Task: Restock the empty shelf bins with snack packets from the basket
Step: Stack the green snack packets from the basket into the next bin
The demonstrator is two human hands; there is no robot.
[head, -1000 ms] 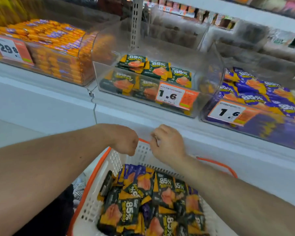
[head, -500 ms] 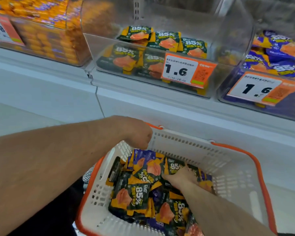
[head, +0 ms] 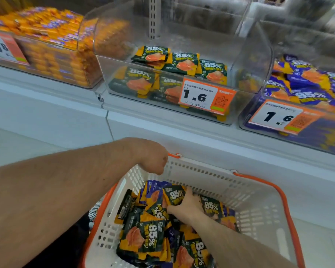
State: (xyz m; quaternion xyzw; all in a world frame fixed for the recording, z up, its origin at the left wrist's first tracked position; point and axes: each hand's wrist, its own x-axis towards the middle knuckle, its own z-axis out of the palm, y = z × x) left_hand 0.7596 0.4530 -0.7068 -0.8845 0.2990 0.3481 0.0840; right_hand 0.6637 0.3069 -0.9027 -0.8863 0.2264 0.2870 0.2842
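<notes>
Down in basket (head: 255, 202), right grip (head: 186, 205) clutching dark packet (head: 175, 195)

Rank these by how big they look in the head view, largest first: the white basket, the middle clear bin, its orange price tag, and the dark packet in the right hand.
1. white basket, though nearness to the camera inflates it
2. middle clear bin
3. orange price tag
4. dark packet gripped by the right hand

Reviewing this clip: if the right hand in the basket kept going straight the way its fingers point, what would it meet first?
The right hand already grips a dark green packet. Straight beyond, toward the shelf, probably the basket and its perforated far wall come first, though depth is hard to judge.
</notes>
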